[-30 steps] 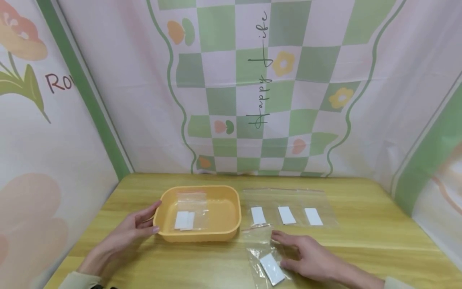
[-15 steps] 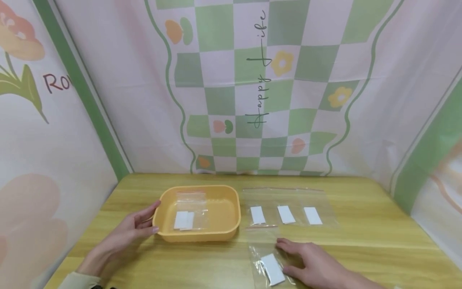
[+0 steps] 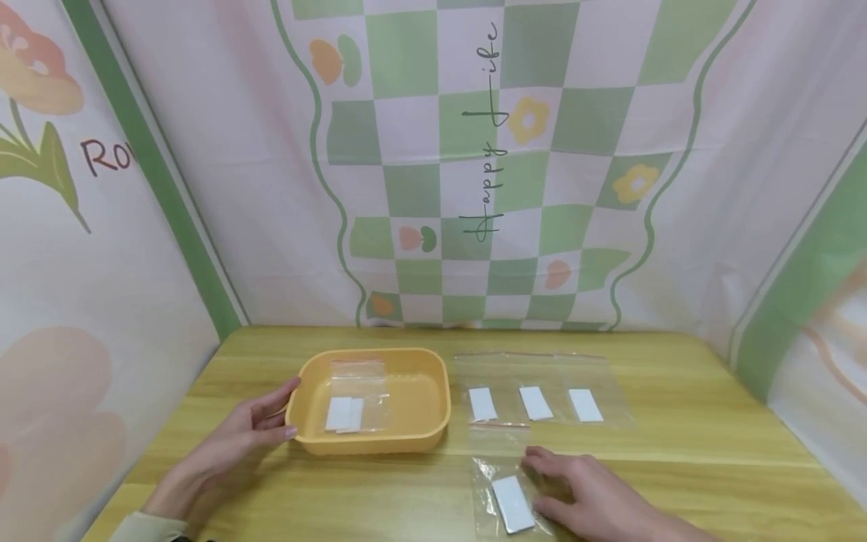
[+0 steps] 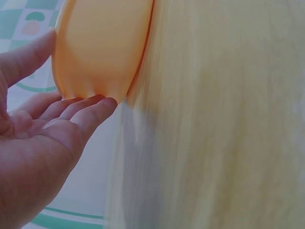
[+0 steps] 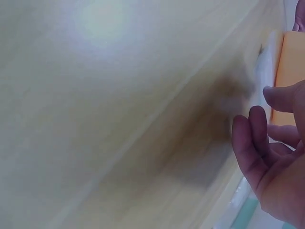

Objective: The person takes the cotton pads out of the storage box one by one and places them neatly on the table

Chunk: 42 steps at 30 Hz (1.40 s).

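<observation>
In the head view a clear zip bag (image 3: 500, 446) with a white rectangular piece (image 3: 513, 503) inside lies near the table's front. My right hand (image 3: 596, 489) is at its right edge, fingers loosely bent; whether the fingertips still touch the plastic is unclear. My left hand (image 3: 237, 436) spans the left end of a yellow plastic tray (image 3: 413, 444), thumb and fingertips resting against its wall. The left wrist view shows those fingers (image 4: 95, 114) fairly straight on the tray's end. Inside the tray is a small zip bag (image 3: 357, 374) with overlapping white pieces (image 3: 344, 414).
Behind the right hand a row of overlapping clear zip bags (image 3: 501, 369), with white pieces (image 3: 536, 403) inside, lies right of the tray. All rest on a wooden table (image 3: 677, 406). A printed curtain (image 3: 528, 181) hangs at its far edge.
The front bag has slid a little to the right and straightened, now lying flatter. My right hand shifted slightly right with it. The left hand and tray stayed in place.
</observation>
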Motion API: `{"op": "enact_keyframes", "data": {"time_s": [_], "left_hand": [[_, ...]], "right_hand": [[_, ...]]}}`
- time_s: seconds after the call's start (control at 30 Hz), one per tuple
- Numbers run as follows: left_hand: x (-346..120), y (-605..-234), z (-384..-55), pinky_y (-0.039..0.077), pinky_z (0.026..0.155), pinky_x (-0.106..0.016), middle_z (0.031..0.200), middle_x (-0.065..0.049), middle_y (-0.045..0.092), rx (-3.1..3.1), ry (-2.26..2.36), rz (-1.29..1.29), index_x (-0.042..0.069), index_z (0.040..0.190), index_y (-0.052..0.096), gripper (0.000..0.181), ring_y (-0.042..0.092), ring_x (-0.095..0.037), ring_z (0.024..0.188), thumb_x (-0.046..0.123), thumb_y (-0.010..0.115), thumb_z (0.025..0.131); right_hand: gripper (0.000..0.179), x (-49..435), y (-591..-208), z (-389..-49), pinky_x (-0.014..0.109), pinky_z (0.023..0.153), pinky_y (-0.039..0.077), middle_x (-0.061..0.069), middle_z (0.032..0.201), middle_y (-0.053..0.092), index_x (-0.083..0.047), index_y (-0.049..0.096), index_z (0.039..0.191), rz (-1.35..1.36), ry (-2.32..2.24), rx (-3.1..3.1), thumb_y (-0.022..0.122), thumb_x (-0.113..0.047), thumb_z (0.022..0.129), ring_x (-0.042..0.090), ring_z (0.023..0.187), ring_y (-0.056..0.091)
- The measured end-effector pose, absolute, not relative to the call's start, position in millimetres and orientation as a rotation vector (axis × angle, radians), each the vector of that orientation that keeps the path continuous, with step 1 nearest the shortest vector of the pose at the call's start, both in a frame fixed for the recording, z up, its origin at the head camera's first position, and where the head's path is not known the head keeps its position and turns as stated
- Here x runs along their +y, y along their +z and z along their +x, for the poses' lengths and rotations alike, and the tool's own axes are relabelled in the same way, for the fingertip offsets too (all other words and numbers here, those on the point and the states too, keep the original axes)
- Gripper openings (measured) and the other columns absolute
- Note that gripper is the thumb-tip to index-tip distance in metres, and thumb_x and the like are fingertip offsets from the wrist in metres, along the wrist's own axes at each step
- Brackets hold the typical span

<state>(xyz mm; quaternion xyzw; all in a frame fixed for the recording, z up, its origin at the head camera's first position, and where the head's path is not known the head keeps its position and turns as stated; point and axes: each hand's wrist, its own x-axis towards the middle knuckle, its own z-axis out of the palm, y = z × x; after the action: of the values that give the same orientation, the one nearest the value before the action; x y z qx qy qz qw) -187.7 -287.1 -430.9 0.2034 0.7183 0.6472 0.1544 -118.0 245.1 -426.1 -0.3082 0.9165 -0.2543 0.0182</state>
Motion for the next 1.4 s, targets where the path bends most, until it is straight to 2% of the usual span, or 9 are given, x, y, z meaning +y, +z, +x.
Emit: {"op": "enact_keyframes", "data": {"time_s": [0.1, 0.17, 0.2, 0.43, 0.67, 0.97, 1.1, 1.27, 1.4], "left_hand": [[-287.6, -431.6, -187.2, 0.051, 0.106, -0.029, 0.166, -0.035, 0.009, 2.061, 1.850, 0.573, -0.010, 0.162, 0.011, 0.085, 0.032, -0.059, 0.143, -0.001, 0.067, 0.100], [-287.5, -431.7, -187.1, 0.050, 0.106, -0.029, 0.166, -0.034, 0.009, 2.062, 1.849, 0.568, -0.010, 0.163, 0.011, 0.085, 0.032, -0.059, 0.143, -0.001, 0.067, 0.100], [-287.2, -431.7, -187.1, 0.050, 0.106, -0.029, 0.166, -0.033, 0.009, 2.064, 1.849, 0.560, -0.010, 0.163, 0.011, 0.085, 0.033, -0.058, 0.143, 0.000, 0.068, 0.100], [-286.5, -430.1, -188.0, 0.050, 0.106, -0.030, 0.167, -0.033, 0.007, 2.051, 1.853, 0.565, -0.010, 0.163, 0.011, 0.085, 0.032, -0.058, 0.143, -0.001, 0.068, 0.100], [-288.2, -428.1, -190.0, 0.051, 0.106, -0.030, 0.167, -0.033, 0.007, 2.044, 1.864, 0.557, -0.010, 0.162, 0.011, 0.084, 0.032, -0.058, 0.143, -0.003, 0.067, 0.100], [-286.2, -429.3, -187.9, 0.051, 0.105, -0.029, 0.165, -0.034, 0.011, 2.061, 1.865, 0.553, -0.011, 0.162, 0.013, 0.085, 0.034, -0.059, 0.142, -0.001, 0.069, 0.099], [-286.2, -429.8, -187.9, 0.051, 0.105, -0.029, 0.166, -0.034, 0.011, 2.050, 1.864, 0.544, -0.010, 0.163, 0.013, 0.085, 0.033, -0.058, 0.142, 0.000, 0.069, 0.100], [-286.9, -429.7, -187.8, 0.051, 0.106, -0.029, 0.166, -0.033, 0.010, 2.054, 1.862, 0.536, -0.009, 0.163, 0.013, 0.085, 0.032, -0.058, 0.143, 0.000, 0.069, 0.099], [-286.5, -431.0, -188.1, 0.051, 0.105, -0.029, 0.166, -0.033, 0.009, 2.069, 1.863, 0.549, -0.010, 0.162, 0.014, 0.084, 0.033, -0.059, 0.142, -0.002, 0.069, 0.098]], "right_hand": [[0.044, 237.3, -415.0, -123.1, 0.021, 0.055, 0.058, 0.024, 0.120, 0.073, 0.002, 0.071, 0.132, -0.924, -0.915, 2.838, 0.079, -0.023, 0.096, -0.004, 0.054, 0.055], [0.036, 230.0, -404.0, -128.5, 0.015, 0.036, 0.040, 0.021, 0.109, 0.077, 0.000, 0.074, 0.126, -0.911, -0.994, 2.853, 0.079, -0.016, 0.094, -0.009, 0.041, 0.027], [0.031, 225.6, -397.2, -131.7, 0.017, 0.032, 0.034, 0.018, 0.104, 0.078, -0.002, 0.076, 0.122, -0.910, -1.021, 2.860, 0.079, -0.015, 0.094, -0.009, 0.041, 0.029], [0.014, 183.5, -346.5, -162.5, 0.025, 0.041, 0.044, -0.006, 0.095, 0.077, -0.014, 0.082, 0.108, -0.797, -1.050, 2.863, 0.077, -0.022, 0.097, 0.005, 0.049, 0.050], [0.018, 124.4, -323.0, -201.3, 0.026, 0.053, 0.052, -0.010, 0.083, 0.070, -0.010, 0.081, 0.108, -0.896, -1.002, 2.795, 0.079, -0.023, 0.095, 0.007, 0.059, 0.059], [0.035, 58.5, -344.2, -246.6, 0.024, 0.065, 0.054, 0.005, 0.093, 0.076, -0.002, 0.080, 0.114, -1.136, -0.869, 2.739, 0.086, -0.023, 0.087, 0.004, 0.062, 0.057], [0.044, 40.9, -359.2, -260.7, 0.022, 0.064, 0.049, 0.001, 0.078, 0.068, 0.001, 0.079, 0.116, -1.169, -0.712, 2.696, 0.089, -0.028, 0.084, 0.007, 0.064, 0.051], [0.037, 25.9, -375.7, -268.5, 0.020, 0.049, 0.027, -0.010, 0.056, 0.037, -0.001, 0.074, 0.092, -1.077, -0.562, 2.679, 0.089, -0.034, 0.086, 0.005, 0.054, 0.031], [0.041, 21.3, -381.2, -270.1, 0.022, 0.053, 0.034, -0.009, 0.062, 0.043, -0.003, 0.068, 0.083, -1.000, -0.526, 2.690, 0.091, -0.037, 0.084, 0.007, 0.060, 0.039]]}}
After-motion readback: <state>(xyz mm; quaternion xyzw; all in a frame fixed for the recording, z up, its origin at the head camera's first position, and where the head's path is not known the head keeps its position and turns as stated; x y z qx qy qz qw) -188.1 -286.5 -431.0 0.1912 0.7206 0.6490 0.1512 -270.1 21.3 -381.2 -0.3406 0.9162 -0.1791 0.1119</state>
